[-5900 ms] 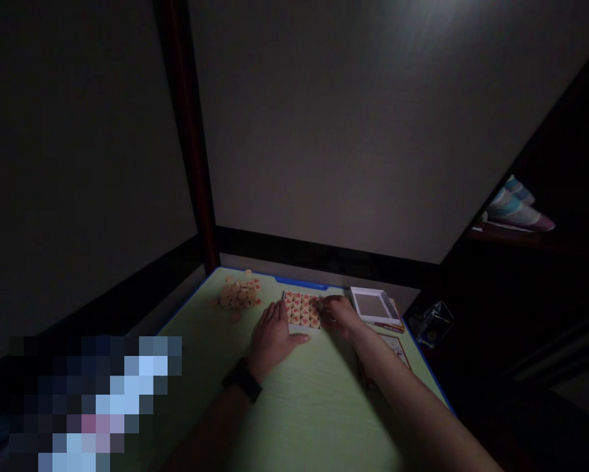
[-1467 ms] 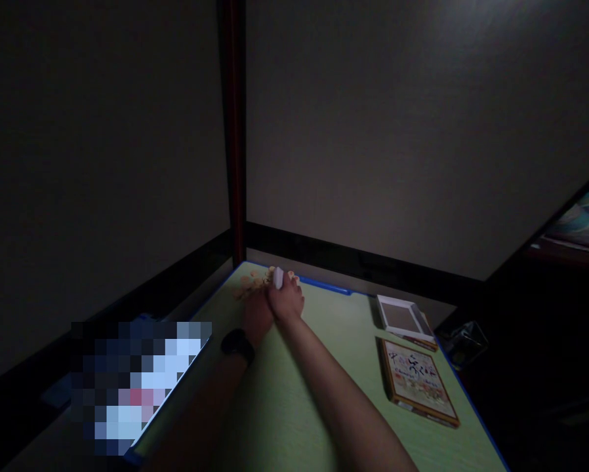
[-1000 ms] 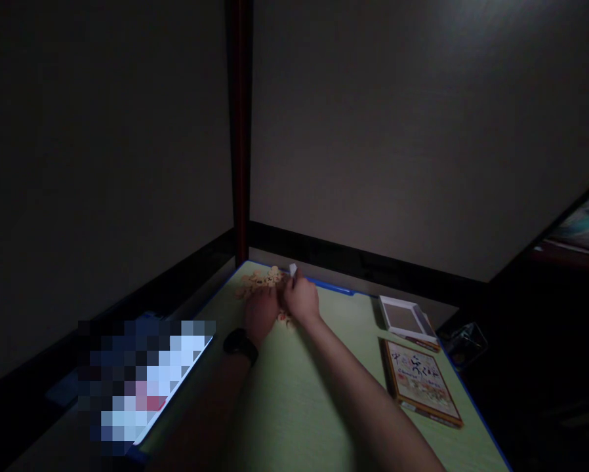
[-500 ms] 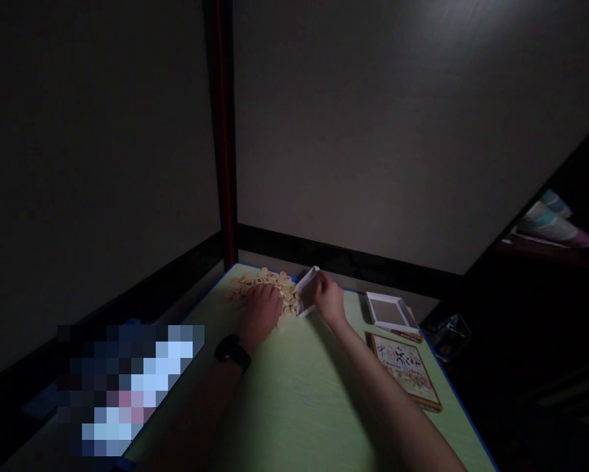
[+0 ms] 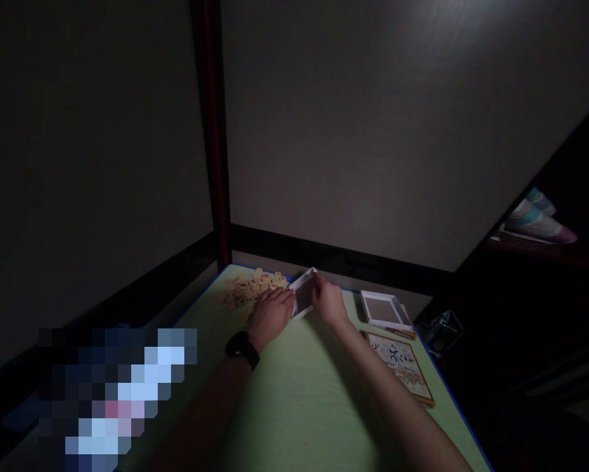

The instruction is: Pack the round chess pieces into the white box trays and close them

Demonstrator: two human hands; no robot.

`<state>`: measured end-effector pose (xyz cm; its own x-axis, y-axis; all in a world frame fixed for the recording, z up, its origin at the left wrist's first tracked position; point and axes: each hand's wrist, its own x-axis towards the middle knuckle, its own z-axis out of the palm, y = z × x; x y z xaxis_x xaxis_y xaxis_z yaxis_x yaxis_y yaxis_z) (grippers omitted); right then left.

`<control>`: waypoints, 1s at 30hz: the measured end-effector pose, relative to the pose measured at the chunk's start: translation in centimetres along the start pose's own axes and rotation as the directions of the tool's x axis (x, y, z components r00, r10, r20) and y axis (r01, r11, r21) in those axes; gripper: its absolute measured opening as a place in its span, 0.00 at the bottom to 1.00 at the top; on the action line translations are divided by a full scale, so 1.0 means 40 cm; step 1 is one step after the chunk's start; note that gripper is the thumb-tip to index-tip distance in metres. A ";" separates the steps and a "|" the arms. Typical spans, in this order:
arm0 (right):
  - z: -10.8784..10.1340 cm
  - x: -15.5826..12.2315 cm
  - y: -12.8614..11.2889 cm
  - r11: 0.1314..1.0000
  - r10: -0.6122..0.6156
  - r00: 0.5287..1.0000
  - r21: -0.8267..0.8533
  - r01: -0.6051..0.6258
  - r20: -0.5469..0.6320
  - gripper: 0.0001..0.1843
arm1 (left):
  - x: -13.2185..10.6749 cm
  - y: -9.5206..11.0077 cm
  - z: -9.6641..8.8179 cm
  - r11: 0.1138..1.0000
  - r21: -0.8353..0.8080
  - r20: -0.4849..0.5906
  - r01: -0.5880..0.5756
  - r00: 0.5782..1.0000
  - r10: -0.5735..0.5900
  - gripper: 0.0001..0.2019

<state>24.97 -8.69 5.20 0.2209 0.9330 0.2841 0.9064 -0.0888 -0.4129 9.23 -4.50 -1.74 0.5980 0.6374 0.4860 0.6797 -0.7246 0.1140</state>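
Observation:
Round wooden Chinese chess pieces [image 5: 245,286] lie in a loose heap at the far left corner of the table, some with red marks, others dark. My left hand [image 5: 273,311], with a dark watch on its wrist, rests at the heap's right edge. Its fingers stretch toward a shallow white box [image 5: 304,293]; what lies under the palm is hidden. The box is tipped on its side, its hollow facing the pieces and me. My right hand [image 5: 328,300] grips the box's right rim, thumb and fingers closed on it.
On the right of the green table [image 5: 294,406] lie a second shallow white tray [image 5: 385,311] and a flat box with a printed lid [image 5: 400,368]. A wall [image 5: 344,144] stands behind. A clear plastic bag-like thing [image 5: 445,333] is beyond the right edge.
My left hand has moved right from over the pieces to the box's opening. The box stays in my right hand, turned slightly. The whole view has shifted a little.

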 end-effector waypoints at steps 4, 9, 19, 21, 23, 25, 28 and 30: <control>-0.012 -0.015 0.056 0.991 0.089 0.995 -0.107 -0.083 0.050 0.23 | 0.001 0.005 -0.007 1.000 -0.001 0.042 0.007 0.999 -0.006 0.17; -0.010 -0.045 0.108 0.953 0.176 0.975 -0.273 -0.134 0.136 0.19 | 0.003 0.010 -0.017 1.000 -0.014 0.077 0.018 0.997 -0.017 0.16; -0.029 -0.103 0.132 0.874 0.097 0.988 -0.485 -0.028 0.117 0.21 | 0.004 -0.004 -0.023 0.998 -0.058 -0.047 0.039 0.998 -0.042 0.16; -0.045 -0.138 0.131 0.869 0.006 0.994 -0.492 0.049 0.111 0.19 | 0.004 -0.012 -0.041 0.995 -0.031 -0.094 0.093 0.991 -0.096 0.15; -0.062 -0.191 0.146 0.869 -0.076 0.989 -0.479 0.128 0.127 0.18 | 0.001 -0.020 -0.066 0.984 0.028 -0.121 0.175 0.978 -0.171 0.14; -0.075 -0.257 0.180 0.866 -0.132 0.985 -0.470 0.169 0.112 0.17 | -0.008 -0.025 -0.092 0.965 0.080 -0.105 0.249 0.965 -0.240 0.13; -0.086 -0.358 0.261 0.856 -0.150 0.988 -0.496 0.147 0.034 0.22 | -0.034 -0.017 -0.118 0.950 0.105 0.061 0.295 0.951 -0.302 0.15; -0.090 -0.411 0.313 0.860 -0.116 0.993 -0.500 0.100 -0.001 0.29 | -0.056 -0.001 -0.124 0.959 0.114 0.190 0.260 0.942 -0.278 0.17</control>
<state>33.97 -26.40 -1.54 0.1144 0.9367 0.3309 0.9818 -0.1574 0.1064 5.76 -7.17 1.47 0.4549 0.8514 0.2612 0.8556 -0.4992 0.1369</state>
